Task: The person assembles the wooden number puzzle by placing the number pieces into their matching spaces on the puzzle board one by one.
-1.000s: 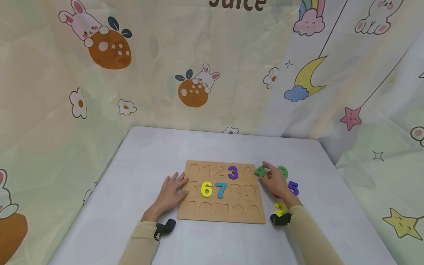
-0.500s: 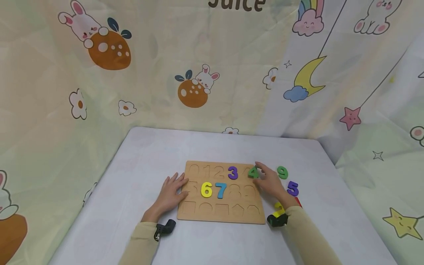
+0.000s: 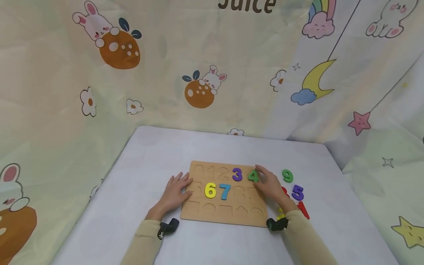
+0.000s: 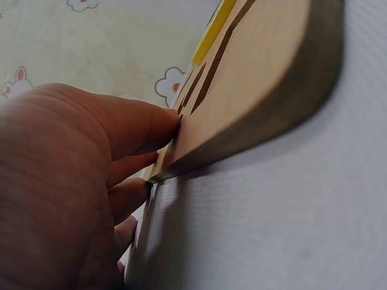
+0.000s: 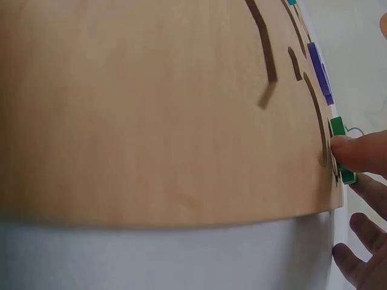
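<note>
A wooden number puzzle board (image 3: 228, 219) lies on the white table. My left hand (image 3: 173, 191) rests at its left edge, fingers fairly straight; in the left wrist view the thumb (image 4: 142, 125) presses on the board's top near the rim. With thumb and forefinger, my right hand (image 3: 269, 184) pinches a green number 4 (image 3: 253, 176) over the top-right recess. In the right wrist view, the green 4 (image 5: 337, 125) is seen edge-on, close over the board. A purple 3 (image 3: 237, 175), a yellow 6 (image 3: 210, 190) and a blue 7 (image 3: 225, 191) sit on the board.
Right of the board lie a green 9 (image 3: 287, 176), a purple 5 (image 3: 297, 192) and a red 1 (image 3: 303, 209). A red piece (image 3: 285, 191) and a yellow piece (image 3: 281, 214) are partly hidden by my right arm. A printed cloth (image 3: 159, 92) hangs behind the table.
My right hand has carried the green 4 leftward from beside the board to over its top-right recess. My left hand has stayed at the left edge. The head view has shifted slightly.
</note>
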Demonstrator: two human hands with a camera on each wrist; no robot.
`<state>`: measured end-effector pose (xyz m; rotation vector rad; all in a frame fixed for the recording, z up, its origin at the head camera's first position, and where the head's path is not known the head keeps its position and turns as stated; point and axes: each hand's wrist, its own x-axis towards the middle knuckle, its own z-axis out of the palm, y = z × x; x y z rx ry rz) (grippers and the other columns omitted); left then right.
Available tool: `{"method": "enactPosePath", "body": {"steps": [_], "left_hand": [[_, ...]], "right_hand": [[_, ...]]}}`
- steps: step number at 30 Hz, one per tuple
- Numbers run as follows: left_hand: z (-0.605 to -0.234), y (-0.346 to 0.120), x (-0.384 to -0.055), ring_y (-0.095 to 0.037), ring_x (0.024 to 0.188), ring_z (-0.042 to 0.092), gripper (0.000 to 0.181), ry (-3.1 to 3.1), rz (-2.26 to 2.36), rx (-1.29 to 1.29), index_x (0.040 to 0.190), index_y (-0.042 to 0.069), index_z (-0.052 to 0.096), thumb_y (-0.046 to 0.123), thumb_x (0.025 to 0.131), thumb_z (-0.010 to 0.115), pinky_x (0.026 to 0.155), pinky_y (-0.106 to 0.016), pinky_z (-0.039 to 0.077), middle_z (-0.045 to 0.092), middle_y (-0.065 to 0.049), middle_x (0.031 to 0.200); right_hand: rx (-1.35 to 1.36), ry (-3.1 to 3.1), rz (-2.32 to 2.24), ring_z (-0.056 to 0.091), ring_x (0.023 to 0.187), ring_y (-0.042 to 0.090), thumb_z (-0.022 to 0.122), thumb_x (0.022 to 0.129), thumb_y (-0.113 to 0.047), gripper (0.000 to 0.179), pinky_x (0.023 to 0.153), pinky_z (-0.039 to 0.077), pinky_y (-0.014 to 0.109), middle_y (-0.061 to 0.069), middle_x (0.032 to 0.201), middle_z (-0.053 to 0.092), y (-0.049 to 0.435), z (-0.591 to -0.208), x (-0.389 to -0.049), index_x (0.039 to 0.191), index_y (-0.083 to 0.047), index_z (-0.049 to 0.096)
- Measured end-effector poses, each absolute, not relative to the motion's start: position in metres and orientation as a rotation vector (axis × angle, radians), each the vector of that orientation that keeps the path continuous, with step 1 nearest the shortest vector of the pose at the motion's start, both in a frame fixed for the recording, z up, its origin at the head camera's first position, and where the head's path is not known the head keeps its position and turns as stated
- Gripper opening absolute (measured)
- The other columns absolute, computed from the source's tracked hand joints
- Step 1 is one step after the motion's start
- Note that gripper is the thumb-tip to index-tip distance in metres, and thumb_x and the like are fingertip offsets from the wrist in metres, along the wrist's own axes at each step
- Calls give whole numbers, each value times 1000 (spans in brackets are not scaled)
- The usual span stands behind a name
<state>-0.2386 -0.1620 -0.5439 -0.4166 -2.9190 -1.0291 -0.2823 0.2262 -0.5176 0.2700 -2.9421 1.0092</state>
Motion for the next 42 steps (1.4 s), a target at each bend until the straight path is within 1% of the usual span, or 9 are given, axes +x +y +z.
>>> {"method": "enactPosePath", "body": {"steps": [3, 8, 14, 19, 26, 38, 42], "left_hand": [[-544, -163, -240, -31, 149, 17, 54, -2944, -1024, -409, 140, 9, 54, 25, 89, 66, 122, -49, 1, 36, -7, 156], [-545, -163, -241, -30, 149, 16, 54, -2945, -1028, -409, 140, 9, 54, 24, 90, 65, 122, -49, 0, 36, -7, 156], [-545, -163, -242, -32, 149, 17, 54, -2936, -1019, -405, 140, 8, 54, 24, 89, 66, 122, -50, 1, 36, -8, 156], [-542, -163, -243, -33, 148, 18, 54, -2915, -1024, -411, 139, 8, 55, 23, 88, 67, 121, -52, 2, 38, -9, 155], [-545, -163, -244, -32, 148, 18, 54, -2928, -1015, -401, 139, 8, 55, 23, 89, 66, 121, -51, 2, 38, -9, 154], [-546, -161, -242, -32, 148, 18, 54, -2920, -1034, -409, 138, 8, 56, 23, 88, 66, 121, -51, 1, 38, -9, 154], [-547, -161, -242, -32, 148, 18, 53, -2923, -1030, -410, 138, 8, 56, 23, 88, 66, 121, -51, 1, 38, -9, 154]], "right_hand": [[275, -2928, 1024, 37, 139, 39, 73, 84, -10, 73, 113, 30, 57, 16, 146, 49, 224, -518, -284, 148, -9, 39], [313, -2910, 1021, 38, 138, 39, 71, 83, -6, 71, 114, 30, 56, 18, 145, 49, 224, -518, -287, 147, -6, 40], [285, -2930, 1063, 36, 140, 37, 69, 85, -7, 71, 115, 29, 54, 17, 148, 46, 224, -519, -292, 148, -6, 38], [239, -2942, 1106, 33, 141, 38, 69, 85, -8, 72, 115, 28, 55, 17, 149, 44, 223, -518, -293, 149, -6, 36], [220, -2936, 1161, 31, 142, 37, 70, 85, -7, 73, 117, 25, 54, 16, 151, 42, 223, -517, -292, 149, -6, 37], [212, -2929, 1173, 30, 143, 38, 70, 85, -12, 72, 117, 25, 54, 17, 152, 39, 227, -522, -289, 149, -5, 38], [155, -2913, 1198, 31, 142, 39, 71, 84, -17, 73, 114, 29, 57, 16, 153, 38, 229, -521, -286, 149, -10, 39]]}}
